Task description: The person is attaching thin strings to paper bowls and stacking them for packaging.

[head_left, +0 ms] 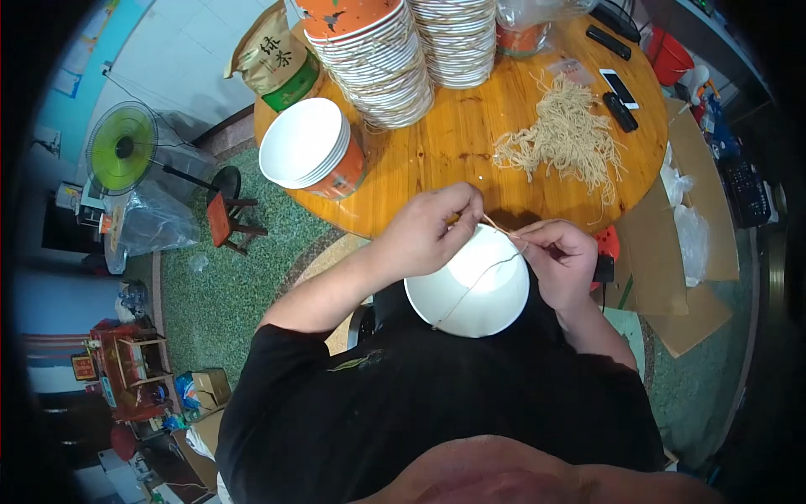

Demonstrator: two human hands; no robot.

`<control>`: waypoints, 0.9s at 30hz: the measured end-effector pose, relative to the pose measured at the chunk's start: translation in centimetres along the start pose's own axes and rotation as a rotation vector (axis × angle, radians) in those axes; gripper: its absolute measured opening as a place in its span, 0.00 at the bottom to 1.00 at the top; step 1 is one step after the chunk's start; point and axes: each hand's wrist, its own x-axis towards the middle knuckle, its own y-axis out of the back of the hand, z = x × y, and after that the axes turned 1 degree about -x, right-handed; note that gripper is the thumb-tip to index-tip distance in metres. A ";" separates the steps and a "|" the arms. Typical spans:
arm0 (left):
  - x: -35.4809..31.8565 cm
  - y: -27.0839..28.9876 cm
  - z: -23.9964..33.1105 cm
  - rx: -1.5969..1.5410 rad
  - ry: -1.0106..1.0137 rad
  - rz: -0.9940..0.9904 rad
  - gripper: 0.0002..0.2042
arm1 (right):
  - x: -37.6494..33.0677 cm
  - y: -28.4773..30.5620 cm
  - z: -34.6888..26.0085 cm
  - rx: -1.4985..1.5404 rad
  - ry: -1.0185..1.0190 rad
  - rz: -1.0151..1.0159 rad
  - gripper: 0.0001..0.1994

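In front of my torso, at the table's near edge, is a white-lined paper bucket (pixel 428 290), its mouth facing up. A thin beige string (pixel 464 294) crosses that mouth from the near rim to the far right rim. My left hand (pixel 441 227) pinches string at the far rim, thumb and forefinger together. Close by on the right, my right hand (pixel 561 259) pinches the string too, fingertips at the rim. A short taut length runs between the two hands. The bucket's outer wall is hidden from above.
On the round wooden table (pixel 445 160) stand a short stack of buckets (pixel 306 143), tall bucket stacks (pixel 382 76), a heap of loose strings (pixel 567 134), a phone (pixel 619 88) and a green-and-tan bag (pixel 277 63). A fan (pixel 123 147) and small stool (pixel 228 220) stand left; cardboard (pixel 655 260) lies right.
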 end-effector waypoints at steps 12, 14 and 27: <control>-2.7 -0.7 -2.1 0.364 -0.313 0.390 0.09 | -4.8 0.8 1.2 0.198 -0.519 -0.233 0.71; -2.7 -0.6 -2.1 0.337 -0.360 0.436 0.09 | -5.0 -0.3 1.2 0.168 -0.509 -0.242 0.70; 5.6 12.2 6.1 0.704 -0.959 0.610 0.36 | 15.6 -1.9 -9.7 -0.259 0.500 -0.076 0.64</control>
